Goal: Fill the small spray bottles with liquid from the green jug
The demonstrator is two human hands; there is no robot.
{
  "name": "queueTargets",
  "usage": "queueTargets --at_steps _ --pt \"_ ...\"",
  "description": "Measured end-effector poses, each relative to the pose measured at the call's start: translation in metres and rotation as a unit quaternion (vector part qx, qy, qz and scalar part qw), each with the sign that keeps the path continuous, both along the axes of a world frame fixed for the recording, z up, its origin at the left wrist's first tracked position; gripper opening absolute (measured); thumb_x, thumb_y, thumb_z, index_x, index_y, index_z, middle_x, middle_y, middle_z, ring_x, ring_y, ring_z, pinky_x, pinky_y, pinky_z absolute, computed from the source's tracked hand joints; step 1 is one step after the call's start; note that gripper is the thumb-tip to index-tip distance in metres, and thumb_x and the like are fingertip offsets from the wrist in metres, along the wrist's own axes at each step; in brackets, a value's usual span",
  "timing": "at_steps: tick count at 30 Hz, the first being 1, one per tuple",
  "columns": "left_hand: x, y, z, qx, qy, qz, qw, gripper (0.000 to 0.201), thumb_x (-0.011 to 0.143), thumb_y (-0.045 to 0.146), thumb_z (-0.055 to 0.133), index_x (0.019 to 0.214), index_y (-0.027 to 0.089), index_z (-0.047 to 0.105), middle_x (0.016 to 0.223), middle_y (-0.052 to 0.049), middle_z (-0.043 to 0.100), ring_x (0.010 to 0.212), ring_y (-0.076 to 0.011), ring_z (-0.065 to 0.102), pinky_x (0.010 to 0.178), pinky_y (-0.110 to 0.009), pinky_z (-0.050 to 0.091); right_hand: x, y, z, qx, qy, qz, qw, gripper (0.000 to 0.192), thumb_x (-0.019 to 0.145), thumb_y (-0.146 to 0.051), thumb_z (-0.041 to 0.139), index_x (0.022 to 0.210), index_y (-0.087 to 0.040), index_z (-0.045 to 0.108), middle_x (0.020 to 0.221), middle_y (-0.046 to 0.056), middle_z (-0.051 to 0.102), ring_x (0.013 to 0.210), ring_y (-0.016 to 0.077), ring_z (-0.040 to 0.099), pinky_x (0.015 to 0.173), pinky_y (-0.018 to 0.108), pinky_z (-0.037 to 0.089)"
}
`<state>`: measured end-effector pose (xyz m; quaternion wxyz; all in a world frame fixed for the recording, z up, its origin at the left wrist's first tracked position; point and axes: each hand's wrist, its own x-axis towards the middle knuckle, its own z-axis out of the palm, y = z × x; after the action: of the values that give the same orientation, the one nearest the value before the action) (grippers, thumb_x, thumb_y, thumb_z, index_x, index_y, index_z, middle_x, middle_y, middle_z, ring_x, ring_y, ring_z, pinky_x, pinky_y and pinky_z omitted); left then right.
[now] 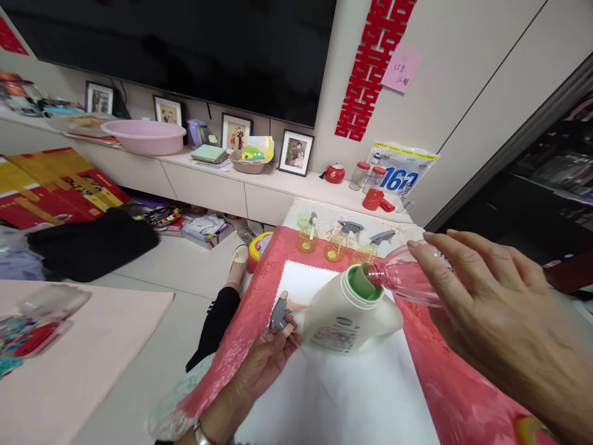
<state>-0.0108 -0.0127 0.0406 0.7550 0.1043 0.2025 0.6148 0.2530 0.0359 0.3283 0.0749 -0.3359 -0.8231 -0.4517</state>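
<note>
A large cream detergent jug (345, 327) with a green inner mouth stands on a white sheet (296, 278). My right hand (491, 296) is wrapped round a transparent pinkish bottle (410, 272), tipped nearly level, its neck at the jug's mouth. Whether liquid passes between them I cannot tell. To the left of the jug, my left hand (273, 346) grips a grey and peach spray trigger head (281, 314) with its thin tube hanging down. Behind the jug stand three spray bottles with yellowish liquid, the middle spray bottle (337, 247) among them.
A red cloth (259, 278) covers the table under the sheet. Beyond lies a white cabinet (204, 179) with framed photos, a pink basin (146, 136) and red-lidded jars (359, 176). On the left, a pink table (92, 371) holds small colourful pieces. A person's leg (220, 324) is beside the red table.
</note>
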Motion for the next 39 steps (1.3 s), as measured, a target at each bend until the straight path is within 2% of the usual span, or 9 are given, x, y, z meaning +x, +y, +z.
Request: queueTargets --at_steps 4,8,17,26,33,39 --pt "0.001 0.0 0.0 -0.005 0.0 0.002 1.0 0.036 0.075 0.017 0.087 0.107 0.022 0.073 0.105 0.0 0.074 0.089 -0.0148 0.072 0.09 -0.029 0.058 -0.004 -0.001 0.002 -0.009 -0.003 0.0 1.0 0.044 0.097 -0.019 0.038 0.14 -0.012 0.045 0.138 0.016 0.052 0.123 0.039 0.052 0.091 0.053 0.047" --pt "0.0 0.001 0.0 0.001 0.002 0.003 1.0 0.044 0.073 0.017 0.088 0.113 0.025 0.071 0.106 0.0 0.074 0.088 -0.0144 0.073 0.09 -0.029 0.057 -0.006 -0.003 0.004 -0.019 0.0 -0.005 1.0 0.043 0.098 -0.017 0.04 0.141 -0.014 0.044 0.141 0.015 0.05 0.126 0.0393 0.05 0.095 0.054 0.045" --pt "0.001 -0.002 0.001 0.012 -0.013 0.004 1.0 0.046 0.078 0.013 0.084 0.119 0.028 0.068 0.107 0.0 0.075 0.09 -0.0142 0.073 0.09 -0.03 0.057 -0.009 -0.003 0.01 -0.012 -0.008 0.013 1.0 0.039 0.101 -0.012 0.039 0.139 -0.013 0.047 0.141 0.015 0.05 0.127 0.0389 0.05 0.099 0.056 0.043" --pt "0.0 -0.001 -0.001 0.011 -0.012 0.0 1.0 0.04 0.077 0.015 0.085 0.112 0.025 0.07 0.106 0.0 0.075 0.089 -0.0146 0.073 0.09 -0.029 0.057 -0.015 -0.004 0.015 -0.003 -0.01 0.014 1.0 0.035 0.104 -0.012 0.036 0.136 -0.015 0.05 0.143 0.014 0.049 0.134 0.0371 0.045 0.102 0.056 0.041" --pt "0.0 -0.002 -0.002 0.017 -0.014 0.003 1.0 0.041 0.079 0.014 0.082 0.116 0.027 0.068 0.107 0.0 0.074 0.091 -0.0138 0.072 0.091 -0.029 0.056 -0.016 -0.005 0.017 0.004 -0.036 0.012 0.999 0.04 0.104 -0.01 0.033 0.139 -0.017 0.05 0.144 0.013 0.048 0.14 0.0358 0.039 0.106 0.055 0.039" --pt "0.0 -0.002 0.002 0.021 -0.016 -0.001 1.0 0.046 0.08 0.013 0.082 0.12 0.03 0.067 0.108 0.0 0.074 0.09 -0.0132 0.072 0.09 -0.028 0.056 -0.023 -0.007 0.024 0.023 -0.057 0.037 0.997 0.038 0.103 -0.008 0.031 0.136 -0.012 0.05 0.14 0.016 0.051 0.134 0.0384 0.046 0.1 0.057 0.043"
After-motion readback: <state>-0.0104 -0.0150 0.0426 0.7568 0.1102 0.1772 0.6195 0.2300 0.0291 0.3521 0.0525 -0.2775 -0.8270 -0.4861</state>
